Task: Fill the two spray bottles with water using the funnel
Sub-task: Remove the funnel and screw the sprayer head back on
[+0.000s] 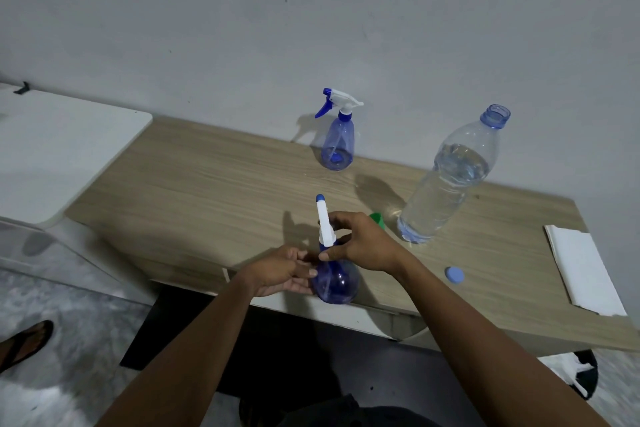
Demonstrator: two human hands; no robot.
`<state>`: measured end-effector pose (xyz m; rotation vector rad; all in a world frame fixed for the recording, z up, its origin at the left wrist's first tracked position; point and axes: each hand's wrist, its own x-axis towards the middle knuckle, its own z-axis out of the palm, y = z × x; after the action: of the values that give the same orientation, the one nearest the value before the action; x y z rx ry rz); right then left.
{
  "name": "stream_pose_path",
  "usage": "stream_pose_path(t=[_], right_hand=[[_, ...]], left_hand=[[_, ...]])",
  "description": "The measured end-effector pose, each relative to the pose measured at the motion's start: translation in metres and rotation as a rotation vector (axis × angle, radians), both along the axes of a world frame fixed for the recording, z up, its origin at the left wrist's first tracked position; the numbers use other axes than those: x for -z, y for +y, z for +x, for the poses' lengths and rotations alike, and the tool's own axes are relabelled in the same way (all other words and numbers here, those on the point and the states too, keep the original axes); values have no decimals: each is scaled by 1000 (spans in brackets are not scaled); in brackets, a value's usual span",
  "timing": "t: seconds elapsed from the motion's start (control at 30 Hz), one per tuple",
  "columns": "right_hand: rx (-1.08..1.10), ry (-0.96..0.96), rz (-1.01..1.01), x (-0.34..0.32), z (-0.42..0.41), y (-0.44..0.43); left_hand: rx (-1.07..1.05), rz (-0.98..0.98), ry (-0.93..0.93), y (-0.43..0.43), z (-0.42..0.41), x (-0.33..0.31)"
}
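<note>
My left grip point(280, 270) curls round the see-through blue plastic spray bottle point(335, 282) at the front edge of the wooden desk point(207, 184), right grip point(363, 243) pinching its white trigger head point(325, 225). Green plastic funnel point(377, 219) sits just behind.

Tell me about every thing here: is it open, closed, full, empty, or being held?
Near spray bottle: sprayer on, looks empty, held by left hand and right hand.
Far spray bottle: sprayer on, upright, looks empty.
Water bottle: uncapped, upright, partly full.
Blue cap: off, lying on the table.
Green funnel: mostly hidden behind the right hand.
</note>
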<state>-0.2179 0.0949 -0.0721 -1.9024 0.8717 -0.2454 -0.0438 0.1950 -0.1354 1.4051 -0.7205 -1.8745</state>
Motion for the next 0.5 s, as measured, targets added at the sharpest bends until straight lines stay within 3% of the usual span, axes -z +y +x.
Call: stream_pose_path(t=[0.5], right_hand=[[25,-65,44,2,-2,6]], left_hand=[[-16,13,-17,2,8,-8]])
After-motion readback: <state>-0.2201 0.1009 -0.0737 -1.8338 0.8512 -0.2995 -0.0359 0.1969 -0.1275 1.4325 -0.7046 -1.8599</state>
